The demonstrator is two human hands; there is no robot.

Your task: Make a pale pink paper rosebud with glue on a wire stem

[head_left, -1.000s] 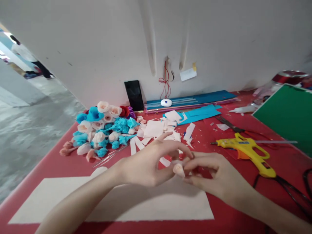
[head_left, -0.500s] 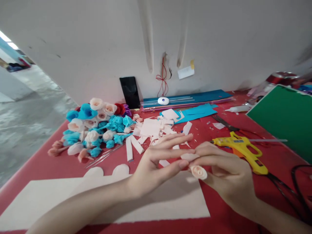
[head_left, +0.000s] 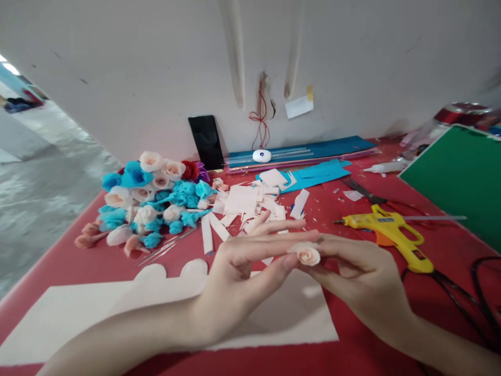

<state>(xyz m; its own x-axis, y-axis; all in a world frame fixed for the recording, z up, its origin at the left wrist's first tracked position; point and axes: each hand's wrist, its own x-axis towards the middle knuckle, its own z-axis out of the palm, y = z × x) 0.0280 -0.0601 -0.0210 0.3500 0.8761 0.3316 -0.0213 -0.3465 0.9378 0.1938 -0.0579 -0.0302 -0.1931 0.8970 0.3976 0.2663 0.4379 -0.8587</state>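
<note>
A small cream paper rose is held between my two hands, its rolled spiral facing me. My right hand is closed on the rose from the right, thumb below and fingers above. My left hand pinches a pale petal at the flower's left side between thumb and index finger, with its other fingers stretched out. Most of that petal is hidden behind the rose and fingertips. Below the hands lies a large cream paper sheet, and two rounded petals stick out past its upper edge.
A yellow glue gun lies on the red table at right, near scissors and a green board. Finished paper flowers are heaped at left. Cream paper scraps and blue paper lie behind the hands. A phone leans on the wall.
My hands have come together. The petal in my left hand, apart at the rose's upper left before, is now against the rose. The rose has moved slightly left and up.
</note>
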